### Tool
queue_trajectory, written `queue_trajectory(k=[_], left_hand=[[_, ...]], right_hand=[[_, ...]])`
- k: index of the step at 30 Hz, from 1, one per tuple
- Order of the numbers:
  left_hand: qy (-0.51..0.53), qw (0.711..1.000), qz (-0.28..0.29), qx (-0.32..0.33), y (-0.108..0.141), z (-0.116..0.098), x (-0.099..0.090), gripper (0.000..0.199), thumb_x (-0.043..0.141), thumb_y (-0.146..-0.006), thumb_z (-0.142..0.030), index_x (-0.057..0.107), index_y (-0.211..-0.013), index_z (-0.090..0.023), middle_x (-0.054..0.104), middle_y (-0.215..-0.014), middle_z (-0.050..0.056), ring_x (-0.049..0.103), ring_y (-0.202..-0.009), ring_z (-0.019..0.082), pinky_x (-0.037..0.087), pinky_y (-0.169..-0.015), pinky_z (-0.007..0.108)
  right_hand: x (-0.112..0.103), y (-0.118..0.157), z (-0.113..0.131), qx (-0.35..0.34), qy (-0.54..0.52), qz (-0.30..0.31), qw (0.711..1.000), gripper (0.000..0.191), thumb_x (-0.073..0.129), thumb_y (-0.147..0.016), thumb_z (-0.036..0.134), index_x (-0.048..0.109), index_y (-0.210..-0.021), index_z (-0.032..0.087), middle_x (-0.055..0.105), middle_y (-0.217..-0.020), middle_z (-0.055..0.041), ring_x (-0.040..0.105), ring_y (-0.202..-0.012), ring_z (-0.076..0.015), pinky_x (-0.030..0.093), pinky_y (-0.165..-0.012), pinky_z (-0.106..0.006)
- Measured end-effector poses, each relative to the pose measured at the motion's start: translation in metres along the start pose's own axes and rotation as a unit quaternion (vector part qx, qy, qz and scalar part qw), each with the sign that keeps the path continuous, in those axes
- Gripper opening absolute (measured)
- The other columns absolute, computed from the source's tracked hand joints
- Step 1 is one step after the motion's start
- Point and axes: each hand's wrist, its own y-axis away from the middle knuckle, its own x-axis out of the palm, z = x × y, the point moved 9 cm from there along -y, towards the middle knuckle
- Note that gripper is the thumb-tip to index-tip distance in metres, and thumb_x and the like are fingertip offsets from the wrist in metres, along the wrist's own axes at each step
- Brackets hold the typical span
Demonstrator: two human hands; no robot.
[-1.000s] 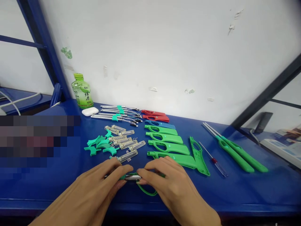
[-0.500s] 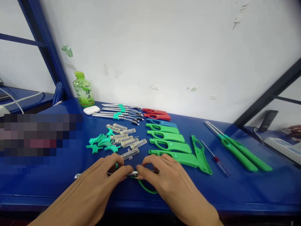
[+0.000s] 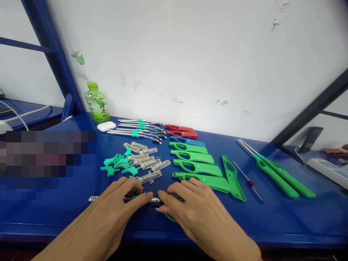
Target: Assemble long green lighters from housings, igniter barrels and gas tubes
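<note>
Near the table's front edge, a metal lighter tube (image 3: 155,200) lies crosswise between my hands. My left hand (image 3: 119,203) is closed around its middle, and the slotted tip sticks out past the left wrist. My right hand (image 3: 195,206) pinches the other end, where a green lighter casing (image 3: 170,218) shows under the fingers, mostly hidden. Just beyond the fingertips lie several clear fuel tanks (image 3: 150,177) and a pile of teal triggers (image 3: 119,162). Several green casing halves (image 3: 202,181) are lined up above my right hand.
Metal tubes with wires (image 3: 133,133) lie at the back, beside red casings (image 3: 181,134) and a blue one (image 3: 187,140). A screwdriver (image 3: 254,188) and two whole green lighters (image 3: 282,179) are on the right. A tea bottle (image 3: 97,103) and white case (image 3: 106,126) stand back left.
The metal tube has shifted slightly right and turned a little, showing its slotted tip more clearly. Less of the green casing shows under my right hand. Both hands keep their grip.
</note>
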Motion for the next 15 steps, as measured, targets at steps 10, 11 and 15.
queue_trajectory(k=[10,11,15], left_hand=[[-0.042,0.998,-0.043,0.010,-0.003,-0.012,-0.009,0.074,0.047,-0.089,0.005,0.084,-0.135,-0.040,0.082,-0.114,0.001,0.080,-0.091,0.017,0.058,-0.072,0.022],[-0.047,0.998,-0.047,0.003,-0.002,-0.011,-0.007,0.074,0.046,-0.089,0.006,0.084,-0.133,-0.039,0.081,-0.113,0.001,0.080,-0.091,0.017,0.058,-0.074,0.023],[-0.068,0.997,-0.023,-0.043,0.009,-0.002,0.011,0.079,0.039,-0.094,0.008,0.082,-0.140,-0.040,0.079,-0.123,0.003,0.077,-0.102,0.019,0.058,-0.089,0.029]], right_hand=[[-0.048,0.043,-0.036,0.096,-0.060,-0.085,0.990,0.037,0.053,-0.127,0.050,0.082,-0.131,0.027,0.089,-0.110,-0.0007,0.088,-0.094,-0.0166,0.066,-0.083,-0.029],[-0.048,0.048,-0.039,0.105,-0.066,-0.083,0.989,0.036,0.056,-0.125,0.052,0.083,-0.131,0.028,0.089,-0.110,-0.0004,0.088,-0.094,-0.0163,0.067,-0.082,-0.027],[-0.038,0.059,-0.047,0.136,-0.089,-0.064,0.985,0.041,0.054,-0.125,0.056,0.086,-0.122,0.032,0.089,-0.108,0.0003,0.089,-0.093,-0.0174,0.070,-0.082,-0.028]])
